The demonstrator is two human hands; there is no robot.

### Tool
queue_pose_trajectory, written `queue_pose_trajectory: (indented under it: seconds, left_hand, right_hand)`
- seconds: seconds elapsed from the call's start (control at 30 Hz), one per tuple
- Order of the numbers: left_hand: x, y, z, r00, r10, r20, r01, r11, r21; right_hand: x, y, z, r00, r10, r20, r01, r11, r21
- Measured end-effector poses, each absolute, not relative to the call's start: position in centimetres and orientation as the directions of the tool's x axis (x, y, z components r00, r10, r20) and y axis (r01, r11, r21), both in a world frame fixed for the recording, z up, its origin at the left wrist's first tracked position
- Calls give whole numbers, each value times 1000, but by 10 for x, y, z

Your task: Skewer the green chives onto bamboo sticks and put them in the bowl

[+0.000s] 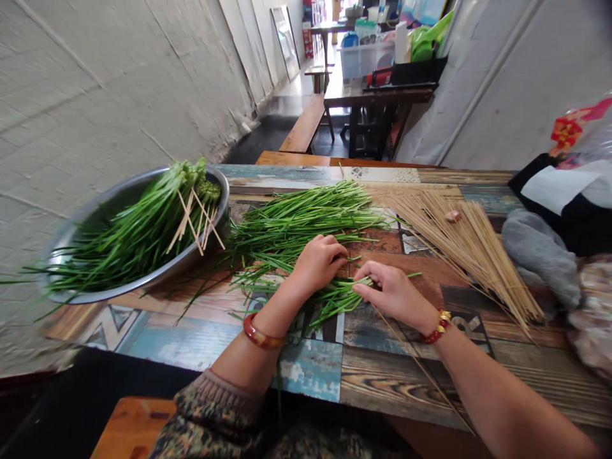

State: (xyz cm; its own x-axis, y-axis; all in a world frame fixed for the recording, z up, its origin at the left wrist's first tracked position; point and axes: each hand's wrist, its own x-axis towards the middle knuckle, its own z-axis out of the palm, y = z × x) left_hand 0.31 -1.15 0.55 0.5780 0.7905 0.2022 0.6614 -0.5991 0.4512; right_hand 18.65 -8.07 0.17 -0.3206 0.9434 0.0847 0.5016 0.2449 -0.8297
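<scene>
A loose pile of green garlic chives [310, 213] lies across the middle of the table. My left hand [319, 262] is closed at the near side of that pile, fingers curled over a few stalks. To its right, my right hand [392, 290] pinches the pale ends of a small bunch of chives [335, 303] between thumb and fingers. A thin bamboo skewer [421, 363] runs from under my right hand down toward the table's front edge; whether the fingers grip it too is hidden.
A metal basin [222, 204] at the left holds bunched chives on skewers. Many loose bamboo skewers [492, 268] lie at the right, beside a grey cloth-like bundle [540, 252] and a plastic bag [595, 312]. Behind the table stand a bench [303, 124] and another loaded table [373, 95].
</scene>
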Motion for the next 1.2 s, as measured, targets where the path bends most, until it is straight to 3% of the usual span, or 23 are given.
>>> queue_pose_trajectory:
  seconds: [0.1,0.2,0.43,0.67,0.73,0.87,1.0,1.2]
  left_hand:
    - [3,-12,5,594,782,190,693,-617,373]
    - [2,-12,6,604,773,193,684,-627,373]
    - [-1,-5,5,496,837,232,610,-526,593]
    - [-4,-8,5,607,780,154,678,-609,411]
    - [-4,-8,5,606,778,168,676,-615,406]
    - [-3,-7,8,466,854,232,619,-501,605]
    - [0,-9,13,377,908,182,421,-343,840]
    - [6,-17,20,417,908,50,304,-191,933]
  right_hand:
    - [187,-80,1,-309,948,80,503,234,-832]
    - [186,-80,0,-293,952,94,511,239,-826]
    - [184,-81,-3,-176,982,75,450,148,-881]
    - [183,-82,-4,-168,984,65,437,133,-889]
    - [183,-82,-4,-161,985,64,439,129,-889]
    - [182,-82,-2,-122,990,70,423,116,-899]
    - [181,-82,4,-68,996,63,392,85,-916]
    - [182,-84,9,24,999,29,322,19,-947]
